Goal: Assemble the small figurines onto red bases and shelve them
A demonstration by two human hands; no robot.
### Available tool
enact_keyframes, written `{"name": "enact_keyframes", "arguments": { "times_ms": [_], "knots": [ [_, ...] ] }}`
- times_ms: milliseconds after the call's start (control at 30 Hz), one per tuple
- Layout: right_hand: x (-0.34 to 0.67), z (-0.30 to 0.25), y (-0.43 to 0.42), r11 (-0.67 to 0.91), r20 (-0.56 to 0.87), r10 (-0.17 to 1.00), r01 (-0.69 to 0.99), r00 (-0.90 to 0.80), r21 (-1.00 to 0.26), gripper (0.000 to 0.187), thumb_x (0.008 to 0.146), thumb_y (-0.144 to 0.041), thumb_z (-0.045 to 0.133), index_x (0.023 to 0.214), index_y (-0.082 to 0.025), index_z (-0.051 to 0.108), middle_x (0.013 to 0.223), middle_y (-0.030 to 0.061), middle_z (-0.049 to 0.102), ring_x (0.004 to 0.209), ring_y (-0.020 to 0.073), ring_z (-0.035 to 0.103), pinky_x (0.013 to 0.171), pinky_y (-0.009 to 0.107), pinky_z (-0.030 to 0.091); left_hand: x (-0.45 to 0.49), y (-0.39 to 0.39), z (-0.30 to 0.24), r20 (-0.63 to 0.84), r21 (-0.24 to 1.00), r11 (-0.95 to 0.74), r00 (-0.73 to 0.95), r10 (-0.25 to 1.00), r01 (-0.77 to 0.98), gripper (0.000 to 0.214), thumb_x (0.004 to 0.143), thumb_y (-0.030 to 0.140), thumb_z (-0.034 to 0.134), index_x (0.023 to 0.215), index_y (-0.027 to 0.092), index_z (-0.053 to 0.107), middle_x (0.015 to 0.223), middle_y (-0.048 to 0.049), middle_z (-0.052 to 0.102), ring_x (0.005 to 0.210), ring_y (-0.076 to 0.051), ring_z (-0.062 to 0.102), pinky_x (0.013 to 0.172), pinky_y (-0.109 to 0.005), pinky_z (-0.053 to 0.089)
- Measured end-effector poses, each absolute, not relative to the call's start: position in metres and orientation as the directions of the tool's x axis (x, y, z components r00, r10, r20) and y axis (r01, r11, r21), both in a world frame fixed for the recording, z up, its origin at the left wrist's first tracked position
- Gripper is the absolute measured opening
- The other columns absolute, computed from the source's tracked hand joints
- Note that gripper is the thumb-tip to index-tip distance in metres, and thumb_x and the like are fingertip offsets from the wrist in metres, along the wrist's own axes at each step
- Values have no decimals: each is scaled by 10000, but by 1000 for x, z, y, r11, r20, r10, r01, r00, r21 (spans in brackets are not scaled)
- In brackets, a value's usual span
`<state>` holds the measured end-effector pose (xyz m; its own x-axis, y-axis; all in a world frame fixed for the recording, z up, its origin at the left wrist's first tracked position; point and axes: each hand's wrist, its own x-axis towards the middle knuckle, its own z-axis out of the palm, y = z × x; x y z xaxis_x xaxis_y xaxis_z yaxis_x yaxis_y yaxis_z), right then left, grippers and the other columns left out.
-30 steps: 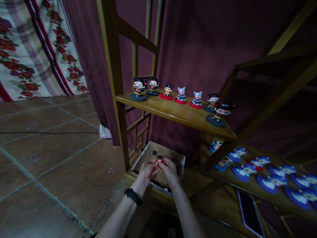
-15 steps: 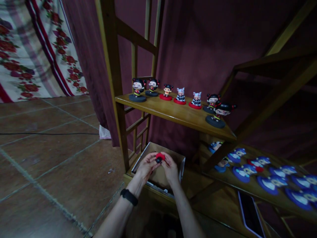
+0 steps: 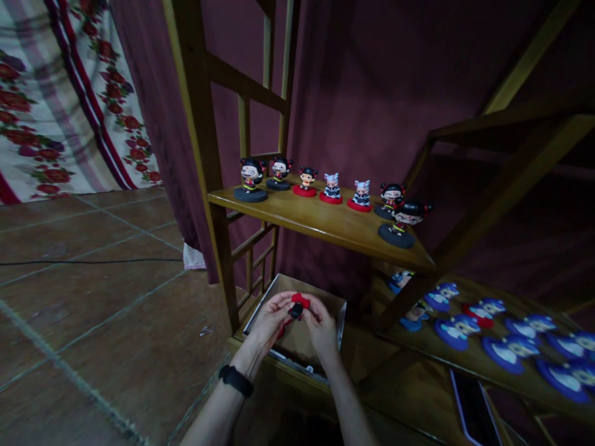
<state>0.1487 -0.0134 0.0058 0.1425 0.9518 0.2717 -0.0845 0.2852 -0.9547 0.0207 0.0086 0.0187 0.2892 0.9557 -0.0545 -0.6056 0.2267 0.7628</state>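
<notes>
Pinching a small figurine (image 3: 296, 308) on a red base, left hand (image 3: 266, 321) and right hand (image 3: 321, 327) both closed on it just above the open box (image 3: 343, 311), under the shelf's (image 3: 320, 223) left end. The grip was fingertips only, so the figurine could have slipped and dropped into the box.

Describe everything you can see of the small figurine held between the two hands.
The figurine is a tiny toy that looks like glossy plastic, with a round red base and a black-haired head. It is tipped over, base uppermost and the dark head lower, toward the camera; its face is too small to make out. The left hand and right hand pinch it from either side with their fingertips, above the open cardboard box.
</notes>
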Motion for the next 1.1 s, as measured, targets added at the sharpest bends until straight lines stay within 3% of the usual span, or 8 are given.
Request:
{"name": "enact_keyframes", "arguments": {
  "times_ms": [133, 300, 600, 800, 1100],
  "knots": [
    [146, 6, -11, 195, 168, 975, -203, 144, -959, 362, 677, -287, 641, 1031, -220, 609, 1060, 43, 654, 988, 205, 594, 889, 341, 456, 23, 10, 12, -142, 774, 272, 263, 954, -572, 317, 639, 150, 721, 940, 122, 621, 857, -80, 673, 690, -124, 633, 641, -216, 517],
    [140, 9, -15, -49, -87, 991, -324, 102, -945, 341, 658, -354, 653, 953, -182, 631, 968, 61, 678, 868, 215, 625, 706, 312, 500, 30, 10, -3, -273, 783, 326, 178, 945, -529, 216, 684, 131, 679, 892, 116, 623, 782, -66, 665, 591, -101, 623, 558, -194, 526],
    [139, 2, -17, -180, -249, 965, -481, 83, -858, 307, 619, -315, 684, 891, -181, 635, 863, 46, 694, 748, 170, 636, 674, 274, 479, 29, 8, -1, -343, 755, 391, 192, 920, -526, 160, 706, 89, 649, 864, 94, 626, 762, -83, 675, 553, -93, 624, 526, -165, 524],
    [138, -1, -17, -169, -255, 962, -524, 96, -835, 307, 569, -304, 712, 838, -173, 643, 828, 44, 695, 692, 153, 630, 640, 262, 482, 32, 5, -1, -344, 757, 372, 156, 926, -537, 134, 705, 92, 654, 836, 98, 626, 743, -70, 674, 529, -80, 618, 529, -154, 522],
    [136, 2, -30, -140, -218, 971, -502, 100, -853, 370, 598, -352, 697, 912, -169, 633, 866, 58, 693, 745, 174, 640, 641, 278, 497, 26, -5, 3, -331, 756, 379, 189, 925, -533, 216, 651, 68, 695, 852, 105, 624, 776, -80, 680, 610, -115, 646, 578, -189, 542]
  ]
}}
